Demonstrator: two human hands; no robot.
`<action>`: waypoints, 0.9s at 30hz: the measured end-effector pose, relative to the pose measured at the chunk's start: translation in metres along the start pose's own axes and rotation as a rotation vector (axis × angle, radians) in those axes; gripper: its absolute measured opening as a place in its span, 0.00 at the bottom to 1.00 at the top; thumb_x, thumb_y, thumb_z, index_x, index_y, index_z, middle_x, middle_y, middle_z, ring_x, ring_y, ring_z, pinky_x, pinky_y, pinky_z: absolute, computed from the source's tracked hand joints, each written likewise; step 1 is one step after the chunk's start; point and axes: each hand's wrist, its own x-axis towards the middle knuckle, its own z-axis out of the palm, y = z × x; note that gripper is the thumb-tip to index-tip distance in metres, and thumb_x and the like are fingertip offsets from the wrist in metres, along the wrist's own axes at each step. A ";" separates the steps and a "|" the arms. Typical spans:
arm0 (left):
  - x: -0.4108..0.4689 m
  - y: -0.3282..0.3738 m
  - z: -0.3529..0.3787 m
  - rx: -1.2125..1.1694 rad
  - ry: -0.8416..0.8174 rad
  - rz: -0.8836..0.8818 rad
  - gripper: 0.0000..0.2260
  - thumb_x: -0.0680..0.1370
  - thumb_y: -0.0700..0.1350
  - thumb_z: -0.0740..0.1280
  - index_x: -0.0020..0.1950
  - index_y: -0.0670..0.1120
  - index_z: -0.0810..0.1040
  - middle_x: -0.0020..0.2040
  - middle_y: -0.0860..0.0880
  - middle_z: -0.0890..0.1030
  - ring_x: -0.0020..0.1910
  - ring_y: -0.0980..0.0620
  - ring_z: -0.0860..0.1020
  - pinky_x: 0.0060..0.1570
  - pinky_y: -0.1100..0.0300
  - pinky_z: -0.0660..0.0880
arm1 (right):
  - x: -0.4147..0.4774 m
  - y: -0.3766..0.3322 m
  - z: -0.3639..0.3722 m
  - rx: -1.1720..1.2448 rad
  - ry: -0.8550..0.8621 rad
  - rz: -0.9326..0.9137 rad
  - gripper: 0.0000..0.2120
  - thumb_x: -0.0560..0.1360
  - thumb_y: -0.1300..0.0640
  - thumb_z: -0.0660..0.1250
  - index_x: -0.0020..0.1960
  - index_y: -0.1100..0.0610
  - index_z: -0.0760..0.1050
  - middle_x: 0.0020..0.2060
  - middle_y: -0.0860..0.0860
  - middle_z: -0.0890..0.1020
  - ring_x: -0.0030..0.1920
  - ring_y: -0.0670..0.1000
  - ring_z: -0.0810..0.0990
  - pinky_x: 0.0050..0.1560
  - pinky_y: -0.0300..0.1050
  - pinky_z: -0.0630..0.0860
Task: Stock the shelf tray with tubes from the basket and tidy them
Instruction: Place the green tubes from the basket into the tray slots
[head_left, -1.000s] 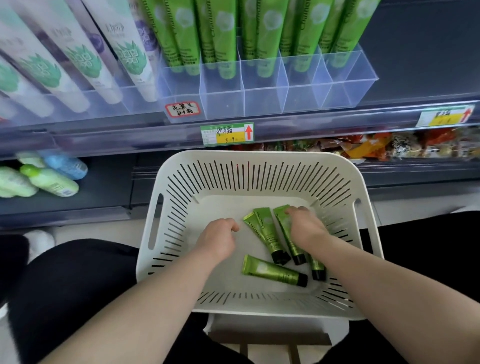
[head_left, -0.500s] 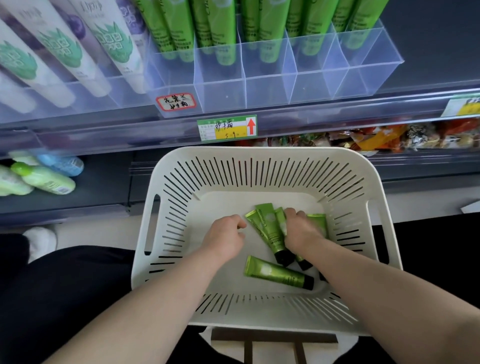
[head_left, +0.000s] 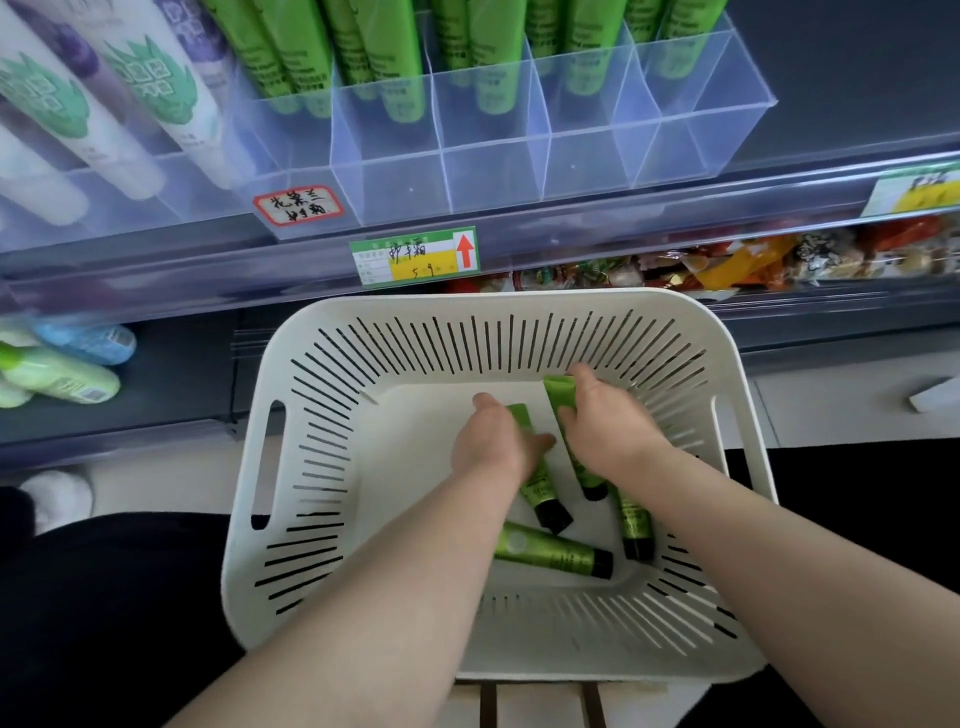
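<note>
A white slotted basket (head_left: 322, 405) sits on my lap below the shelf. Several green tubes with black caps lie in it. My left hand (head_left: 491, 441) grips one green tube (head_left: 543, 491) near its flat end. My right hand (head_left: 605, 421) grips another green tube (head_left: 558, 392), its flat end poking out above my fingers. Two loose tubes stay on the basket floor, one lying crosswise (head_left: 550, 553) and one by the right wall (head_left: 634, 525). Above, the clear divided shelf tray (head_left: 493, 171) holds upright green tubes in its compartments.
White tubes with green leaf prints (head_left: 156, 98) fill the tray to the left. A price label (head_left: 415, 257) hangs on the shelf edge. Bottles (head_left: 67, 374) lie on the lower shelf at left, snack packets (head_left: 727, 265) at right.
Both hands have closed round tubes and begun lifting them; the right hand moved up toward the basket's far wall. The camera has come closer to the shelf.
</note>
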 end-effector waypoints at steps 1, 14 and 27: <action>-0.001 0.004 0.003 -0.002 0.002 -0.028 0.33 0.71 0.54 0.75 0.67 0.45 0.60 0.53 0.46 0.79 0.52 0.44 0.79 0.39 0.56 0.72 | 0.001 0.001 0.000 0.009 0.002 -0.002 0.15 0.78 0.59 0.60 0.64 0.54 0.63 0.44 0.54 0.78 0.42 0.56 0.76 0.42 0.47 0.73; -0.006 -0.044 -0.029 -0.052 -0.011 0.224 0.07 0.72 0.52 0.73 0.44 0.51 0.79 0.43 0.52 0.81 0.45 0.50 0.79 0.45 0.59 0.75 | -0.017 -0.002 -0.010 0.027 -0.045 -0.107 0.22 0.73 0.67 0.61 0.65 0.53 0.65 0.43 0.53 0.78 0.42 0.55 0.79 0.41 0.51 0.80; -0.103 0.024 -0.135 -0.205 0.445 0.693 0.09 0.73 0.52 0.72 0.49 0.49 0.78 0.38 0.52 0.79 0.40 0.49 0.77 0.39 0.57 0.72 | -0.081 -0.050 -0.121 0.007 0.505 -0.305 0.17 0.75 0.61 0.61 0.62 0.52 0.67 0.57 0.51 0.77 0.52 0.59 0.78 0.44 0.50 0.73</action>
